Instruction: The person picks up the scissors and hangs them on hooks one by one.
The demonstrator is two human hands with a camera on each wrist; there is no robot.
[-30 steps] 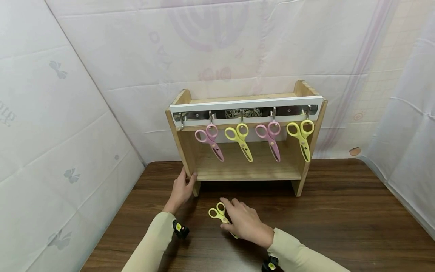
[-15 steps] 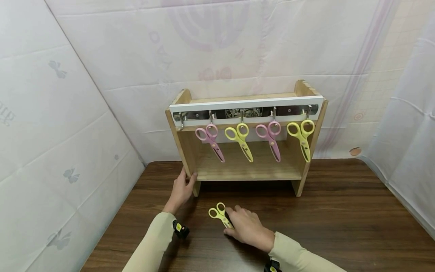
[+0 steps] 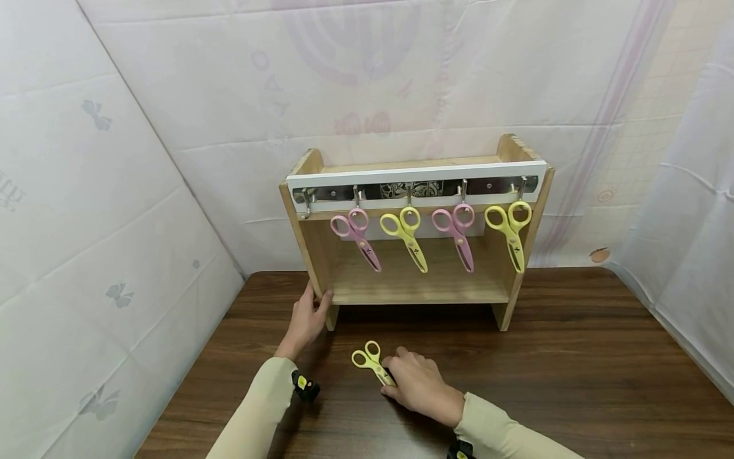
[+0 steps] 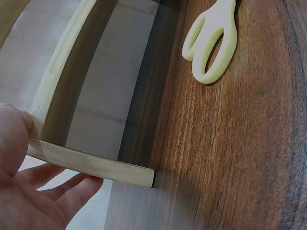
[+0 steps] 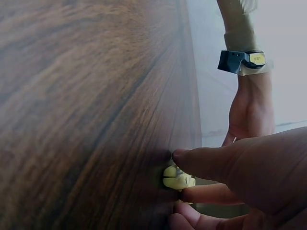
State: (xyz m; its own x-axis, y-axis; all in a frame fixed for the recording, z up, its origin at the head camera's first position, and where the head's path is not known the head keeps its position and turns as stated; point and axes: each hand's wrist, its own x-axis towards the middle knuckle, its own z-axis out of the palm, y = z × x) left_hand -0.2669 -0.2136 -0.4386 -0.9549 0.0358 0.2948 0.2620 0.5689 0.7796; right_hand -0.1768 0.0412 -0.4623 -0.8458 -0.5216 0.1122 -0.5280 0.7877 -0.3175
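My left hand (image 3: pixel 302 324) grips the lower left side panel of a small wooden shelf (image 3: pixel 418 284). In the left wrist view its thumb lies on the inner side of that panel (image 4: pixel 96 164) and several fingers on the outer side. Yellow scissors (image 3: pixel 376 370) lie on the table before the shelf, handles toward the upper left. My right hand (image 3: pixel 421 386) pinches them by the blade end, which it partly covers. Seen from the right wrist, thumb and forefinger are on either side of the scissors (image 5: pixel 176 182), close to the tabletop.
A white rail (image 3: pixel 415 174) with metal hooks spans the shelf's upper front. Pink scissors (image 3: pixel 357 237), yellow scissors (image 3: pixel 407 237), pink scissors (image 3: pixel 457 236) and yellow scissors (image 3: pixel 510 234) hang there. The leftmost hook (image 3: pixel 306 204) bears nothing. Pale sheets stand behind the wooden table (image 3: pixel 602 357).
My right hand has drawn slightly back to the right along the scissors, and its fingers have closed round the blade end. The scissors and the left hand have hardly moved.
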